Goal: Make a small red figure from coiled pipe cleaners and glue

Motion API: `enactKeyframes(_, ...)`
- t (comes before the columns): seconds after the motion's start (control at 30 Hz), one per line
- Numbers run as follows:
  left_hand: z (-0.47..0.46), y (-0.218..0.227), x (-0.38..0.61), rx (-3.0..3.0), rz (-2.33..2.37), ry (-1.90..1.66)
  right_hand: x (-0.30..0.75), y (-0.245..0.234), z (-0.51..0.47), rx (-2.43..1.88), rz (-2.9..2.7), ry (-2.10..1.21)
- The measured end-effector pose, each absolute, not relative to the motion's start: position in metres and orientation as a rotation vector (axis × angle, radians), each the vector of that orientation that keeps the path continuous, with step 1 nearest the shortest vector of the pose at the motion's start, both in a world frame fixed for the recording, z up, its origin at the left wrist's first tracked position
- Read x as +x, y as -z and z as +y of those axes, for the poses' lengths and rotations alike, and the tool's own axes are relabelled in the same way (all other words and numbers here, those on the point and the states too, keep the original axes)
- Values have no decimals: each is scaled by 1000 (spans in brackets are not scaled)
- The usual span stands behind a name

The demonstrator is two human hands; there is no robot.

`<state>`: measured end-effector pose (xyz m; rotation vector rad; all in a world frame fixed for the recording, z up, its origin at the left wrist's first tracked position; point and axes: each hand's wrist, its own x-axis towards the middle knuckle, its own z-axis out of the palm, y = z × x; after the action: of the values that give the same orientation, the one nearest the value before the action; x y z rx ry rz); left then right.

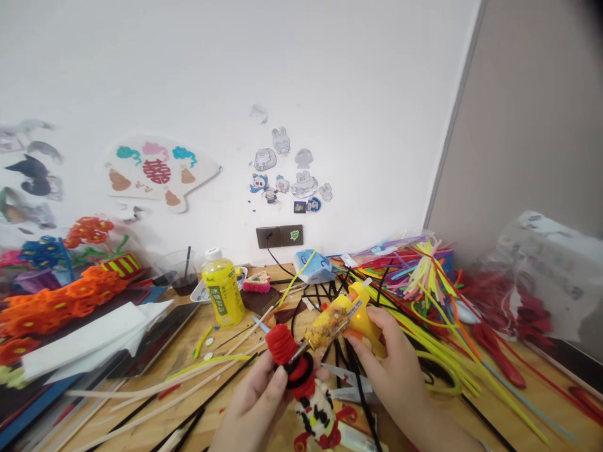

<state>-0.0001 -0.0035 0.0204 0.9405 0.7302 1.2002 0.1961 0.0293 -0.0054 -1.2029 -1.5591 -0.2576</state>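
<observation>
My left hand (264, 392) is closed around a pipe-cleaner figure (316, 411), thumb against the black ring under its fuzzy red top. The figure tilts, its black-and-white face and red curled parts toward the bottom of the view. In my right hand (393, 367) is a yellow hot glue gun (362, 317) with a lit orange light and a stained, speckled barrel. Its metal nozzle meets the figure between the red top and the black ring; whether glue is flowing I cannot tell. Scissors (351, 383) lie behind the figure, partly hidden.
Bundles of coloured pipe cleaners (424, 270) spread over the right side. A yellow drink bottle (221, 289) stands at the back left, near a blue wipes pack (315, 267). Orange pipe-cleaner flowers (61, 307) and folded white paper (89, 339) lie left. A black cord runs from the wall socket (279, 236).
</observation>
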Motion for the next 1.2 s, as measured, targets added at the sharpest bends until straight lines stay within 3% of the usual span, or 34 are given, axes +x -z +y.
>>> enactKeyframes(0.23, -2, -21, 1, 966, 778, -1196, 198, 2, 29, -1230, -1519, 316)
enactKeyframes(0.4, -5, -23, 3, 954, 799, -1165, 214, -2, 46, -1481, -1412, 331)
enactKeyframes(0.73, -9, -21, 8, 970, 864, -1164, 263, 31, 95, -1786, -1561, 434)
enactKeyframes(0.83, -8, -19, 6, 1088, 919, -1169, 244, 12, 78, -1548, -1616, 281)
enactKeyframes(1.03, -11, -15, 3, 1328, 1038, -1311, 174, -27, 8, -933, -1731, -543)
enactKeyframes(1.2, -18, -17, 9, 1451, 1101, -1374, 156, -25, -11, -851, -1576, -740)
